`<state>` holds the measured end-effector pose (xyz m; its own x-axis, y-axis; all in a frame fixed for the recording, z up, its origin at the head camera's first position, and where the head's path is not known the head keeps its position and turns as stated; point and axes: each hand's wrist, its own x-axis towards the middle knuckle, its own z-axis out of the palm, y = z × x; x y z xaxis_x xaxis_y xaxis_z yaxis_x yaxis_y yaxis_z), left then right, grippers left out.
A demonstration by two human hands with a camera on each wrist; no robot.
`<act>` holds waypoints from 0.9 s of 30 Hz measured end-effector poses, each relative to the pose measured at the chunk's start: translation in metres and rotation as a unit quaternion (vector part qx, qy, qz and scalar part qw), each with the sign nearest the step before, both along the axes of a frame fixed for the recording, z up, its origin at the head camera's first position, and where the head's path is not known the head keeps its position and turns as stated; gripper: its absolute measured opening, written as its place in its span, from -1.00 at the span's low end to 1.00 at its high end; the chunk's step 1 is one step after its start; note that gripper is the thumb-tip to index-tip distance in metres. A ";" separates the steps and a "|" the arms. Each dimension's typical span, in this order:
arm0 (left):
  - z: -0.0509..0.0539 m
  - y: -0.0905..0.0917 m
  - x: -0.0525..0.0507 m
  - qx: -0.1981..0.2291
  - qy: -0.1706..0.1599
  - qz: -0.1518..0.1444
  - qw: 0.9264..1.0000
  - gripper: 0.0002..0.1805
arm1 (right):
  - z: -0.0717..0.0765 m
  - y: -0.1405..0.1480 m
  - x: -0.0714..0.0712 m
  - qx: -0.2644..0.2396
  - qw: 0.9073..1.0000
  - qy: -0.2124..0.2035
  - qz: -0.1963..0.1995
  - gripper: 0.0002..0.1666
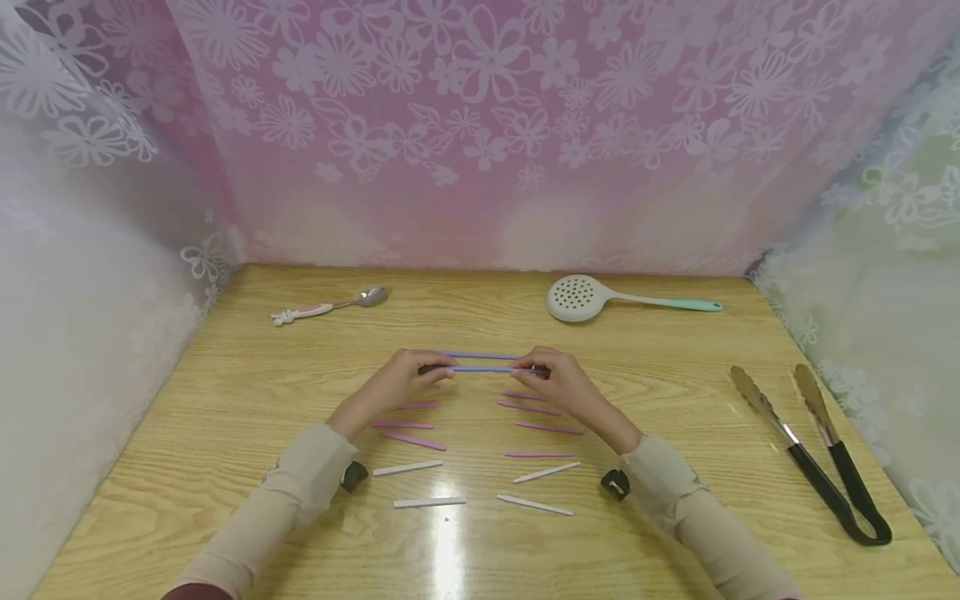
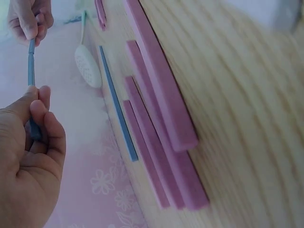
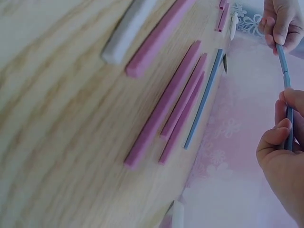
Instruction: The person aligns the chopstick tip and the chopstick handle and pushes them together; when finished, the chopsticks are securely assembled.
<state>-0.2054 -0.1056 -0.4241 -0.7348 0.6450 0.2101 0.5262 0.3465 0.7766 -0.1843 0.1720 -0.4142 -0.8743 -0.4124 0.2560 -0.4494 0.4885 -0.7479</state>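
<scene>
A thin blue stick (image 1: pixel 482 368) spans the gap between the two hands, raised above the table. My left hand (image 1: pixel 405 375) pinches one end between thumb and fingers; my right hand (image 1: pixel 561 380) pinches the other. Near its middle, both wrist views show a small notch or break in the held stick (image 3: pixel 285 71); whether it is in two pieces I cannot tell. On the tabletop beyond it lies a second blue stick (image 2: pixel 117 107). Short pink sticks lie in a left group (image 1: pixel 403 425) and a right group (image 1: pixel 550 428), partly hidden by the hands.
Closer to the body are white sticks on the left (image 1: pixel 430 502) and right (image 1: pixel 535 505). A spoon (image 1: pixel 330 308) lies back left, a slotted skimmer (image 1: pixel 576 298) back right. Black-handled tongs (image 1: pixel 825 475) lie far right. A flowered pink curtain (image 1: pixel 480 167) borders the wooden table (image 1: pixel 225 400).
</scene>
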 end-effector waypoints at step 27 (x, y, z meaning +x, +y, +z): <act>0.005 0.005 -0.003 -0.009 0.018 0.034 0.999 -0.72 | 0.002 -0.003 -0.009 0.015 0.998 0.060 0.029 -0.86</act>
<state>-0.2082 -0.1005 -0.4187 -0.7691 0.5982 0.2250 0.5281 0.3965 0.7509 -0.1930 0.1689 -0.4117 -0.8126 -0.4702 0.3444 -0.5631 0.4811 -0.6719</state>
